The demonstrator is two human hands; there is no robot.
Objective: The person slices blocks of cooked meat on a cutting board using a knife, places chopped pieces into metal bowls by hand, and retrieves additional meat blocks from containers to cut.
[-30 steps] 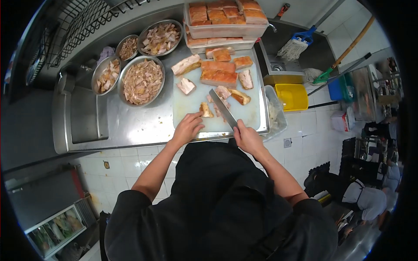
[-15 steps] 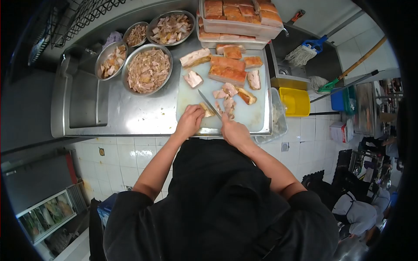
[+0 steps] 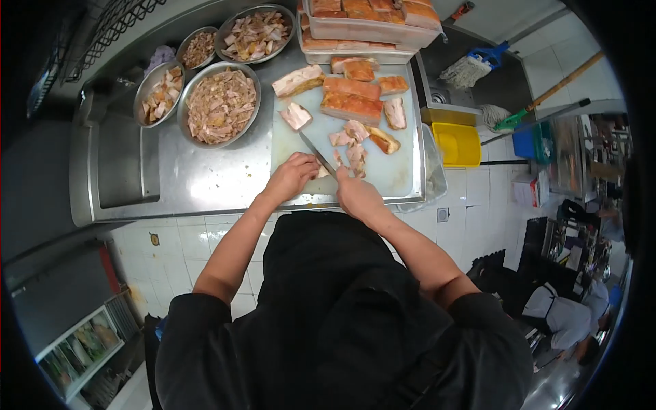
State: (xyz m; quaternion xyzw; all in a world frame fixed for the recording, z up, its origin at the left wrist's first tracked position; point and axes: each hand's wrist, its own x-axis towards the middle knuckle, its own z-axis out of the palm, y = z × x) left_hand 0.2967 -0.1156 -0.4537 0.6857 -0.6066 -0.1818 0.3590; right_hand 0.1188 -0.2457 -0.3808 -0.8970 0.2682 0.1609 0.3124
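Observation:
My right hand [image 3: 355,196] is closed around the handle of a knife [image 3: 317,152], whose blade points up and left over the pale cutting board [image 3: 400,179]. Against the blade's left side, my left hand [image 3: 294,176] has its fingers curled on a small meat piece [image 3: 321,172], mostly hidden beneath them. Cut meat scraps [image 3: 355,157] and a browned strip [image 3: 384,140] lie right of the knife. Farther up the board are large orange-skinned slabs [image 3: 352,106], a pale chunk [image 3: 296,116] and a long piece [image 3: 298,80].
Metal bowls of chopped meat, the largest [image 3: 219,104] nearest, stand left of the board. Stacked plastic tubs [image 3: 372,31] hold more slabs behind it. A yellow tub [image 3: 459,145] and mops [image 3: 468,70] are at the right. Co-workers [image 3: 564,318] are at the lower right.
The knife has moved left, from the scraps to beside my left hand's fingers, which now cover more of the small piece. The camera view has also shifted.

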